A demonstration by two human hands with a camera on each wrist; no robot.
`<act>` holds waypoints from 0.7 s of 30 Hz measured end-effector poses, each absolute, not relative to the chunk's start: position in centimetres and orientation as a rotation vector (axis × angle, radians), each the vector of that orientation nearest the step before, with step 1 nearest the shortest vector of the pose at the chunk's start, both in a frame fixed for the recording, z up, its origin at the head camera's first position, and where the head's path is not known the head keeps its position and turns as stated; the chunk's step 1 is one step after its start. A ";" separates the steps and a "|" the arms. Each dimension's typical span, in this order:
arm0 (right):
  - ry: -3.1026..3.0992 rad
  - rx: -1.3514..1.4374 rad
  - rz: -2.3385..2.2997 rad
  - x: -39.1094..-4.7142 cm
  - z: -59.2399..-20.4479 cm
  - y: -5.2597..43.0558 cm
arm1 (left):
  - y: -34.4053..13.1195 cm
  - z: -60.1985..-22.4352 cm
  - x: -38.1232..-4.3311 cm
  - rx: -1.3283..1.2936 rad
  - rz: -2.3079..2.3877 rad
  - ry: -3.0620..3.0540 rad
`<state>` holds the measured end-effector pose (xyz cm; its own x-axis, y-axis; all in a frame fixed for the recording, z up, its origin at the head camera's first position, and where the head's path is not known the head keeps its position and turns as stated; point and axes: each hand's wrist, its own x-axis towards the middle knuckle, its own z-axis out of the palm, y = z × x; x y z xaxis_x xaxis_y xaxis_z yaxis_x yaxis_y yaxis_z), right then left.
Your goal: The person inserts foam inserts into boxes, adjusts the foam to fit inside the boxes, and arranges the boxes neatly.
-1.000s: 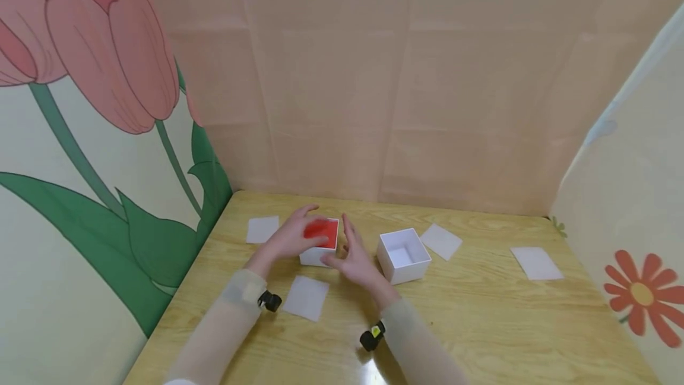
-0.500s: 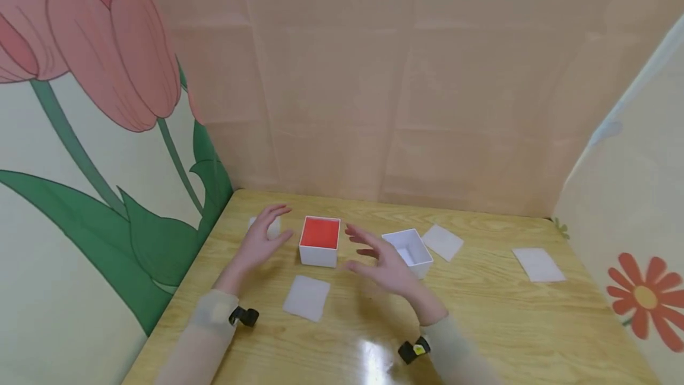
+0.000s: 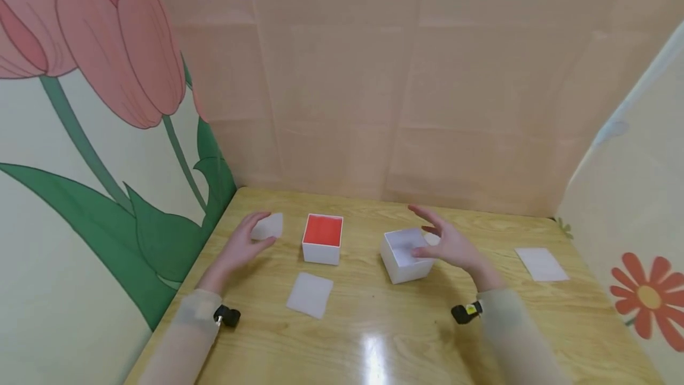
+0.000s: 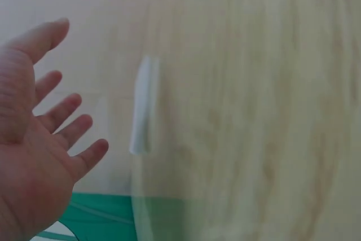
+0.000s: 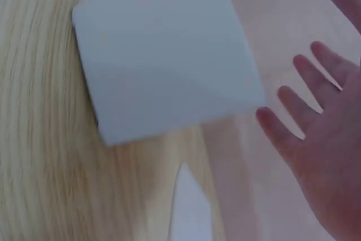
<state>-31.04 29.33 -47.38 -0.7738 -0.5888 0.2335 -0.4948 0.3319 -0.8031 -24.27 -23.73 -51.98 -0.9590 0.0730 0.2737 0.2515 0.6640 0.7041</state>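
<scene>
A white square box (image 3: 321, 253) with a flat red surface (image 3: 323, 230) inside its rim stands left of the table's middle. To its right is a second white box (image 3: 408, 271), open at the top, with its pale inside showing. My left hand (image 3: 235, 254) hovers left of the red-filled box, fingers spread and holding nothing, partly in front of a small white sheet (image 3: 269, 226). Over the right side of the open box my right hand (image 3: 454, 246) hangs with fingers apart, the thumb overlapping its rim in the head view. In the right wrist view the box's wall (image 5: 169, 60) is beside the fingers.
Another white sheet (image 3: 310, 294) lies in front of the red-filled box, and one (image 3: 542, 264) lies far right. A further sheet (image 3: 431, 238) is mostly hidden behind my right hand. Printed cloth walls (image 3: 331, 106) enclose the wooden table (image 3: 331, 349) at back and sides.
Both hands have come away from the red-filled box: the left moved left, the right moved right to the open box. The boxes and sheets stay where they were.
</scene>
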 end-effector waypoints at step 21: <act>2.322 -0.998 -1.426 -31.6 -51.2 31.6 | -26.6 -53.1 -25.7 -0.306 -1.013 -2.793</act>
